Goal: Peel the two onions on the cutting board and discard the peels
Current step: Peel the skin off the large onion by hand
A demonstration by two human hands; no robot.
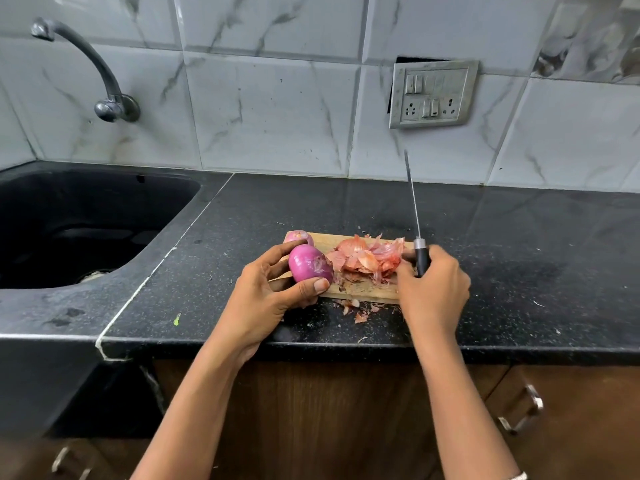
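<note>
- Nearest me, left hand (266, 292) fingers grasp a nearly bare onion (309, 264); right hand (433, 289) fingers clench the knife (420, 252).
- Peeling looks nearly done; next, I'd bin the peels (367, 258) heaped toward the cutting board's (360, 289) three o'clock.

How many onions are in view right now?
2. The peeled onion is gripped in the left hand over the cutting board; the second onion lies at the board's far left corner, partly hidden behind the first.

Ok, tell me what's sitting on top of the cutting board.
A heap of onion peels covers the cutting board's middle, and an onion sits at its far left corner. The right hand, gripping the knife, hides the board's right end.
</note>
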